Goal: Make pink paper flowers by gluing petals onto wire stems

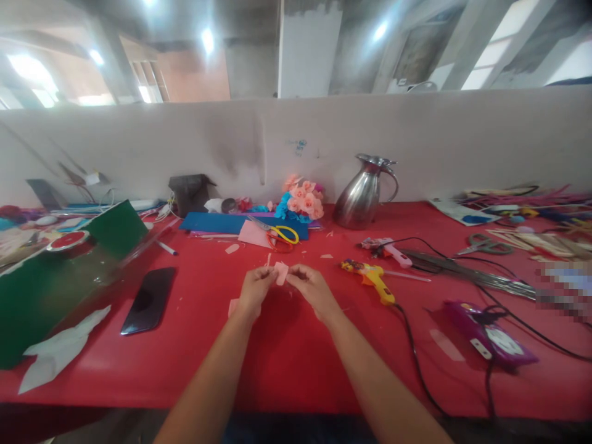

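Note:
My left hand (256,288) and my right hand (309,285) meet above the middle of the red table (287,357). Both pinch one small pink paper piece (280,272) between their fingertips. Another pink scrap (232,306) lies on the table just under my left wrist. Beyond the hands lie yellow-handled scissors (282,235) on a pink sheet (253,234) and a blue sheet (217,222). A bunch of pink and blue paper flowers (301,198) stands behind them.
A yellow glue gun (372,279) and a pink glue gun (391,250) lie to the right, cables trailing to a purple device (490,336). A steel jug (364,191) stands at the back. At left lie a black phone (148,299), green sheet (55,277), white paper (60,351).

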A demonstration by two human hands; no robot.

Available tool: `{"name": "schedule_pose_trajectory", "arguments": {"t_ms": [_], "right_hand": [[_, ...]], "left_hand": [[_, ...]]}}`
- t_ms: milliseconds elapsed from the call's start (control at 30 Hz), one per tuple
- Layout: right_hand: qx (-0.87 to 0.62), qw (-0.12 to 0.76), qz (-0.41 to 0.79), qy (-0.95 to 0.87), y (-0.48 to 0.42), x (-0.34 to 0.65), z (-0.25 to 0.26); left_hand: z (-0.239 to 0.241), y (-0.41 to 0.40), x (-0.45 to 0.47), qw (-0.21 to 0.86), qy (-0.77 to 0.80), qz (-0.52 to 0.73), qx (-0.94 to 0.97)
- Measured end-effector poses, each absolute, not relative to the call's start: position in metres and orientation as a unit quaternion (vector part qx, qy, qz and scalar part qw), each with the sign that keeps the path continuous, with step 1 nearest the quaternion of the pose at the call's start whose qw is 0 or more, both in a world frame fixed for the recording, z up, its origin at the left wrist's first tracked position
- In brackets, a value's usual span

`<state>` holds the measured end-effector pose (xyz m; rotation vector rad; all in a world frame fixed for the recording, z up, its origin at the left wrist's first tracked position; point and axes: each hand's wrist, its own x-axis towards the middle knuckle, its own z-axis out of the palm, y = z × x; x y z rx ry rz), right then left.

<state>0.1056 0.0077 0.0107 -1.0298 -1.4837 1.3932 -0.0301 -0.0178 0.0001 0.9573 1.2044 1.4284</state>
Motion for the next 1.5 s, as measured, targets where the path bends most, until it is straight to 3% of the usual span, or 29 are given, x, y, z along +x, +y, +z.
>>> {"name": "schedule_pose_trajectory", "arguments": {"t_ms": [200,1500], "right_hand": [[-0.392,0.416,0.572,-0.589,0.005,0.105,0.014],[-0.414,0.439,0.577,-0.550,0.013,0.106,0.006]], "left_hand": [[0.001,-0.017,-0.027,0.541,0.466,0.605,0.354],[0.015,-0.024,-0.030,0.560,0.474,0.571,0.367]]}}
